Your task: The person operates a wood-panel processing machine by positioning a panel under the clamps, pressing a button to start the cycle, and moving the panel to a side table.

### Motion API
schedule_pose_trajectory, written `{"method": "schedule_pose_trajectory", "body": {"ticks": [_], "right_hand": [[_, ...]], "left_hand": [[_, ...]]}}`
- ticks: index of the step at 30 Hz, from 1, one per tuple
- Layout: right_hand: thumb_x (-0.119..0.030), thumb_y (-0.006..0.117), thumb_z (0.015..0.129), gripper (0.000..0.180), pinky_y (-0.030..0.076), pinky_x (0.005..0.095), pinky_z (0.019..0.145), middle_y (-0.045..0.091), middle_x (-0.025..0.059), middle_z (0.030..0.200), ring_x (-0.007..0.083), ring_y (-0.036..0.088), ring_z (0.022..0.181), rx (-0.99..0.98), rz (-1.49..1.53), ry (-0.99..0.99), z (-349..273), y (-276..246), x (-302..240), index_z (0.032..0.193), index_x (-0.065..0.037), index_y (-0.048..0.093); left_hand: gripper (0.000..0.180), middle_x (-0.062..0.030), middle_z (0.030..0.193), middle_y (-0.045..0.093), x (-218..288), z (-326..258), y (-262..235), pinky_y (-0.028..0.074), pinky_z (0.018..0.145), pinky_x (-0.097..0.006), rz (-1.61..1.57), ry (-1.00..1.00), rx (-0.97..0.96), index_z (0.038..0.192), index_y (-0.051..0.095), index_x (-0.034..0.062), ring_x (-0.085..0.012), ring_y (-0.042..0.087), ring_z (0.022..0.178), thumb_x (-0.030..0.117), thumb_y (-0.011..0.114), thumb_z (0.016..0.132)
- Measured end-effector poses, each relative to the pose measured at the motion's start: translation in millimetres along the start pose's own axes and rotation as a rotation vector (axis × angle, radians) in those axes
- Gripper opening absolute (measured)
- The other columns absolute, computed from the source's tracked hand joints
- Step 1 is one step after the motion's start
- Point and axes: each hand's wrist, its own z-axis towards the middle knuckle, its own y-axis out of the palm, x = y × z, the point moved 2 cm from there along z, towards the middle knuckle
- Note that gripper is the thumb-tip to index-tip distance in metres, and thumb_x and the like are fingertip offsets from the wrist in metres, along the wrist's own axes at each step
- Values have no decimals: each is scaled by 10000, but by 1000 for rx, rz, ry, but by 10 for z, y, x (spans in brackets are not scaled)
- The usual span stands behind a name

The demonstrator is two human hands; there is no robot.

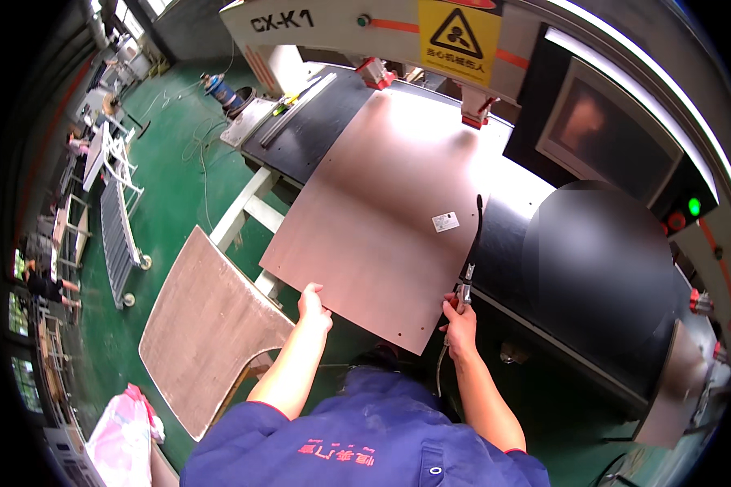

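Brown panel bears a white label too small to read.

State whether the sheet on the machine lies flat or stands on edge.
Flat: the sheet spreads across the black bed, broad face up, near end overhanging.

panel: pinkish-brown | air gun: silver-black | tabletop: black | floor: green
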Motion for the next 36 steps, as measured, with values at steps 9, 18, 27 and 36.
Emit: {"method": "schedule_pose_trajectory", "body": {"ticks": [9,18,27,36], "right_hand": [[-195,586,894,236,449,258,556,551,-14,945,102,540,836,-32,6,6,256,230,-138,1094,-70,569],[-200,578,905,174,449,265,554,545,-9,931,105,532,809,-81,56,4,420,526,-237,1033,-82,568],[-205,575,913,162,460,266,572,532,-18,934,101,522,814,-188,109,33,545,803,-282,1026,-89,564],[-205,575,913,149,462,272,573,527,-22,917,101,520,785,-228,108,40,618,875,-281,1009,-91,570]], "left_hand": [[432,-139,1163,492,-146,409,-23,432,801,-404,231,120,-50,1098,477,25,-247,528,985,259,604,759],[712,-238,1275,424,-197,-130,295,475,827,-457,450,175,-131,1339,243,-57,-307,546,1047,241,597,797],[568,-203,1147,534,106,-29,318,478,775,-383,700,349,-72,1252,361,-57,-281,560,987,255,575,828],[489,-203,1108,548,-35,90,265,496,751,-386,756,374,-92,1175,388,-42,-266,578,954,220,597,818]]}}
